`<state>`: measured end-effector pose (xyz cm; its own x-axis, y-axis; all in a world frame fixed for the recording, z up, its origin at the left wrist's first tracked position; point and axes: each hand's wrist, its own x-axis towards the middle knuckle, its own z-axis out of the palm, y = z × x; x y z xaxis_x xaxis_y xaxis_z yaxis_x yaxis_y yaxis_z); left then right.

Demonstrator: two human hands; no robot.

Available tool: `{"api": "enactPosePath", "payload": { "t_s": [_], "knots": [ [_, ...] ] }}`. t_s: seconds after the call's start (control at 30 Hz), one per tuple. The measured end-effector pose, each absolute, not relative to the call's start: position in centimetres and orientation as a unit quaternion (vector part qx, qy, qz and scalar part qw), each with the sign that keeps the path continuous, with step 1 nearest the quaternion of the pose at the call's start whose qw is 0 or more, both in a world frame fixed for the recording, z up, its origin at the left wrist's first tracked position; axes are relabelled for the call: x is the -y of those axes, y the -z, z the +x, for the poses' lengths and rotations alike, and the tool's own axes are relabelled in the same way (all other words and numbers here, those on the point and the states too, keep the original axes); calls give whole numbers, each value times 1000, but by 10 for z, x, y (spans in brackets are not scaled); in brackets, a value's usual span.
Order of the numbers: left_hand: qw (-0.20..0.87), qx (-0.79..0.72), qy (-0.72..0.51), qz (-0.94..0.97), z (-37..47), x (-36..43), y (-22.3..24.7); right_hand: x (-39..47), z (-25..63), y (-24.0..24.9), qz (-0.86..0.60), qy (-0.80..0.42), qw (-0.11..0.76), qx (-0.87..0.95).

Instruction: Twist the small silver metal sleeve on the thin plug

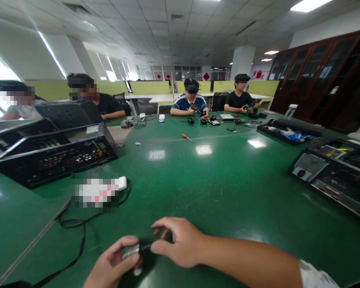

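Note:
Near the bottom centre of the head view, my left hand is closed around a small silvery object, pinched between thumb and fingers. A short dark piece sticks out of it to the right. My right hand is beside that dark piece, with its thumb at the piece's end and its fingers curved and apart above. Blur hides whether the right thumb touches the piece. Both hands are low over the green table.
Open black computer cases stand at the left, another at the right. A white device with a black cable lies left of centre. Farther back are a red screwdriver, a black tray, small parts and several seated people.

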<state>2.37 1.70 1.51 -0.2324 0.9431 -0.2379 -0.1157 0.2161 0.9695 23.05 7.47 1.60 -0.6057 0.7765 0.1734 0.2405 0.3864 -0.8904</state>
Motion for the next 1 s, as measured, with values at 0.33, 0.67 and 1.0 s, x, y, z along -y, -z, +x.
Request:
{"api": "enactPosePath", "payload": {
  "t_s": [0.33, 0.67, 1.0],
  "knots": [
    [629, -438, -533, 358, 146, -85, 3, -104, 336, 5, -464, -390, 469, 642],
    [659, -373, -509, 410, 137, -92, 34, -96, 328, 14, -422, -339, 400, 740],
    [666, -368, -501, 412, 140, -93, 32, -101, 326, 22, -409, -363, 385, 743]
  ]
}}
